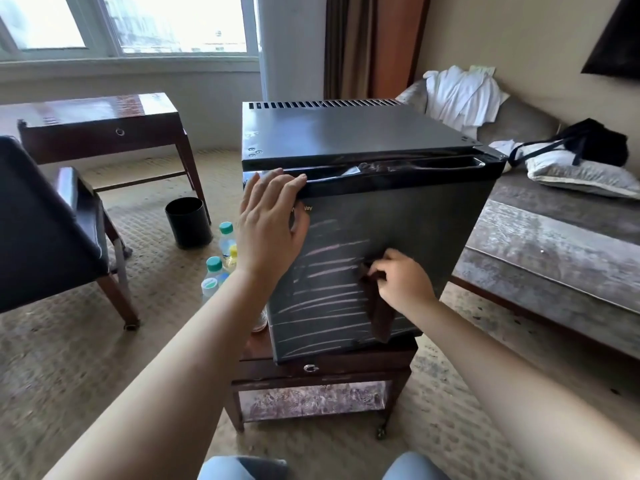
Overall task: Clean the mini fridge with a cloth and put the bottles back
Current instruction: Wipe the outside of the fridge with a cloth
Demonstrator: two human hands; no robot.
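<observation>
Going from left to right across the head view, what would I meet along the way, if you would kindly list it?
Chair → bin → bottles → left hand → right hand gripping the cloth → pillow.

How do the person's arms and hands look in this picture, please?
Both arms are bare as far up as the picture shows, with no sleeves in view. The left hand and the right hand wear no gloves. No watch, bracelet or ring can be seen on either wrist or on the fingers that show.
</observation>
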